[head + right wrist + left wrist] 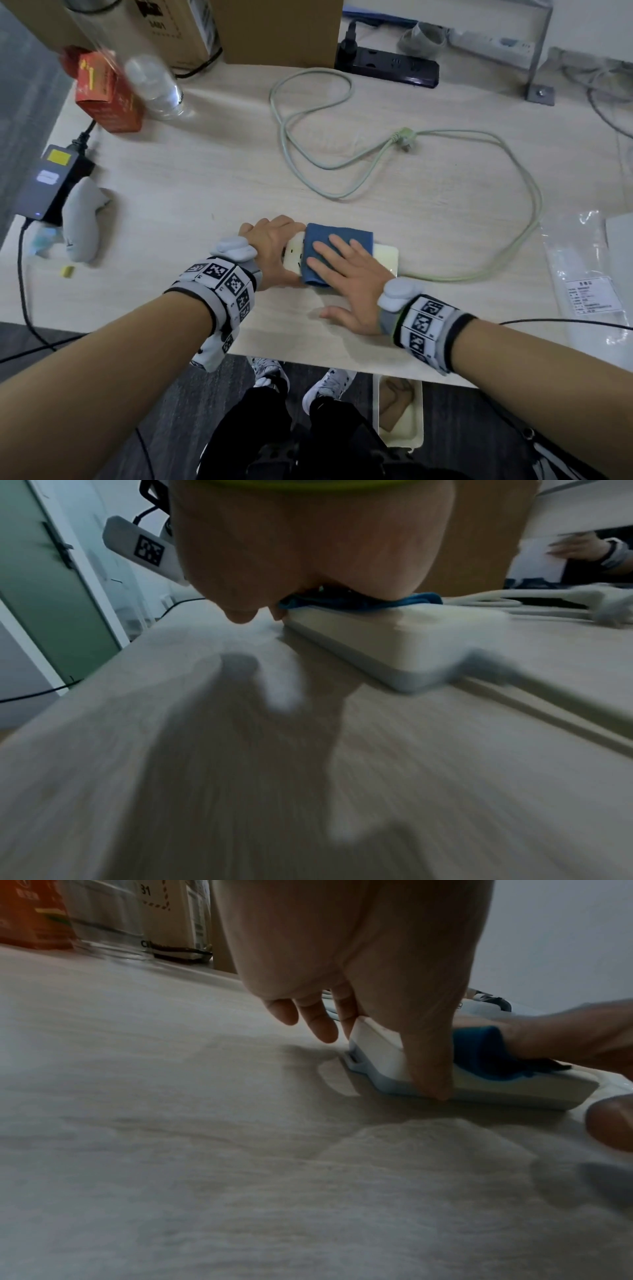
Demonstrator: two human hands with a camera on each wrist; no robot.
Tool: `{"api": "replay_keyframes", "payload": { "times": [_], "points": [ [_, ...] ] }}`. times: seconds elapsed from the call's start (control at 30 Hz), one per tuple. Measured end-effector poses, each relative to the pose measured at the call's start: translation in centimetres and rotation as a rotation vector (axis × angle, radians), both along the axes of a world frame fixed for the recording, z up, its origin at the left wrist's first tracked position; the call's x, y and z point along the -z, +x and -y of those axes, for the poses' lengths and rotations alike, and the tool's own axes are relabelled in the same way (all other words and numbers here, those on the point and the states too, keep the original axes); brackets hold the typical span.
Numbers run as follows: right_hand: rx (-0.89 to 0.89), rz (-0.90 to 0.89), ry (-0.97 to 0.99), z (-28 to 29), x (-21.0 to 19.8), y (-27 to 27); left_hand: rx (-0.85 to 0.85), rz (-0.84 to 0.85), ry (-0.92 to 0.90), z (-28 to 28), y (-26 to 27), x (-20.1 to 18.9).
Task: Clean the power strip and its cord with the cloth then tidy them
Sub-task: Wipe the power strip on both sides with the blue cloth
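Observation:
A cream power strip (pixel 386 257) lies near the table's front edge, mostly covered by a folded blue cloth (pixel 337 240). My left hand (pixel 274 253) grips the strip's left end, thumb on the near side and fingers on the far side, as the left wrist view shows on the power strip (pixel 377 1053). My right hand (pixel 346 277) lies flat with straight fingers pressing the cloth (pixel 359 601) onto the strip (pixel 394 631). The pale green cord (pixel 527 192) runs from the strip's right end in wide loops across the table to its plug (pixel 404 134).
A black power strip (pixel 394 66), cardboard boxes (pixel 281 31), a clear bottle (pixel 157 85) and a red carton (pixel 106 92) stand at the back. A power adapter (pixel 44 181) and a grey handheld device (pixel 84 222) lie at the left. A plastic bag (pixel 589 274) lies at the right.

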State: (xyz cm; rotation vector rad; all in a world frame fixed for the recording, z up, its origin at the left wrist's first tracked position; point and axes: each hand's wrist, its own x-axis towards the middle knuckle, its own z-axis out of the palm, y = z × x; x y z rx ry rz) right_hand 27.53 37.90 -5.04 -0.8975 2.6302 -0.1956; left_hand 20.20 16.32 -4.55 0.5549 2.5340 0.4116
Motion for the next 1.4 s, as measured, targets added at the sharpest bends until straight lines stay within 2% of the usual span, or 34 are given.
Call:
{"api": "replay_keyframes", "payload": {
  "times": [0.17,0.37,0.43,0.7,0.8,0.9,1.07,1.13,1.23,1.4],
  "points": [
    [0.018,-0.001,-0.026,3.1,-0.2,-0.9,0.008,0.000,-0.069,-0.4,-0.3,-0.1],
    [0.007,0.051,0.068,-7.9,-1.1,2.4,0.015,0.011,-0.036,0.2,-0.2,-0.5],
    [0.013,0.067,0.059,-8.9,-1.1,2.9,0.012,0.009,-0.028,0.1,-0.3,-0.5],
    [-0.070,0.003,-0.040,1.2,0.1,-0.4,0.002,-0.016,-0.035,-0.1,0.0,0.2],
    [-0.059,-0.023,-0.071,3.1,0.4,-1.3,-0.006,-0.038,-0.059,-0.2,-0.1,0.5],
    [-0.052,-0.027,-0.070,0.7,0.3,-0.6,0.005,-0.037,-0.045,-0.1,0.0,0.4],
    [-0.010,0.031,0.009,-7.3,-0.1,1.7,0.007,0.009,-0.020,0.3,-0.1,-0.1],
    [-0.015,0.051,0.020,-8.3,-0.1,1.9,0.003,0.017,-0.005,0.5,-0.1,0.2],
    [-0.001,0.035,0.017,-6.8,-0.2,1.9,0.003,0.035,0.016,0.5,-0.1,0.3],
    [-0.032,-0.010,-0.019,1.4,0.2,-0.3,0.005,-0.011,0.031,0.2,0.1,0.8]
  ]
}}
